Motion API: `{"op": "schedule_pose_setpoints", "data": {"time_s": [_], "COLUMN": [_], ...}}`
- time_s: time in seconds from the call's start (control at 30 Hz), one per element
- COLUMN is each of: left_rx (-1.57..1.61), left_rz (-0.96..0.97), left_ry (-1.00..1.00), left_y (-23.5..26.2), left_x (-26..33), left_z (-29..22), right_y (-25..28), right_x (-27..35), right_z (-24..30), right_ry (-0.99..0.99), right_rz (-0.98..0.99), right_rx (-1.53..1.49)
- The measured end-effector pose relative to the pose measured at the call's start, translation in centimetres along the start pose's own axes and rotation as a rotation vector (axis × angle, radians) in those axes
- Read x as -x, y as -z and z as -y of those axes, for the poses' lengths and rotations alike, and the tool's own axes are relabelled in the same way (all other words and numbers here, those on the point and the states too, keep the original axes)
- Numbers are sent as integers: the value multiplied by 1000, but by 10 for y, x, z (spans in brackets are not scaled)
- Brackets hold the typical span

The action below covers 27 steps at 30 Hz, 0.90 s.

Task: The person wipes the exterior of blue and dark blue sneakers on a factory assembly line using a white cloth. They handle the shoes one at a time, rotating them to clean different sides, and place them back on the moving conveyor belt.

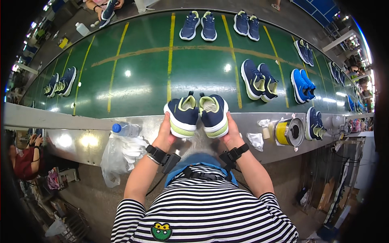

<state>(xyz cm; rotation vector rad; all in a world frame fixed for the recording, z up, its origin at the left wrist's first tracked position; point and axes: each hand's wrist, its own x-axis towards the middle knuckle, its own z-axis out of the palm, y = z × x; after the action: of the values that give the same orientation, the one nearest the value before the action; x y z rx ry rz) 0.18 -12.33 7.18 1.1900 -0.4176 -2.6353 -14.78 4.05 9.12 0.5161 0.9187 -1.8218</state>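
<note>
My left hand [164,135] is closed around the outer heel side of a navy sneaker [187,115] with a white and lime sole. My right hand [232,133] grips the matching navy sneaker [213,115] in the same way. Side by side and almost touching, the two shoes point away from me with their heels toward me. Their pale lime linings and heel pull tabs show. They are at the near edge of the green conveyor belt [142,91]; whether they rest on it or are held just above I cannot tell.
Pairs of navy sneakers [259,80] and a blue pair [302,86] stand on the belt, mostly to the right. Along the metal ledge [243,121] are a capped bottle [126,129], a plastic bag [121,156] and a yellow roll [282,133]. Another person's hand [98,11] holds a shoe, far left.
</note>
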Motion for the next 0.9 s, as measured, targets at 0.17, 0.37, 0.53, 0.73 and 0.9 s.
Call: {"op": "schedule_pose_setpoints", "data": {"time_s": [0.17,0.37,0.53,0.73,0.9], "left_rx": [98,187,-39,-854,-825], "left_rz": [53,176,170,-8,-111], "left_ry": [82,139,-8,-107,-80], "left_y": [-22,-18,-49,-96,-59], "left_x": [-1,-24,-89,-113,-144], "left_z": [3,-3,-17,1,7], "right_y": [-14,-21,-1,20,19], "right_x": [1,-11,-84,-131,-38], "right_z": [3,9,48,64,72], "right_ry": [-88,-102,227,776,667], "right_rz": [37,75,276,115,-30], "right_rx": [-135,-173,131,935,1098]}}
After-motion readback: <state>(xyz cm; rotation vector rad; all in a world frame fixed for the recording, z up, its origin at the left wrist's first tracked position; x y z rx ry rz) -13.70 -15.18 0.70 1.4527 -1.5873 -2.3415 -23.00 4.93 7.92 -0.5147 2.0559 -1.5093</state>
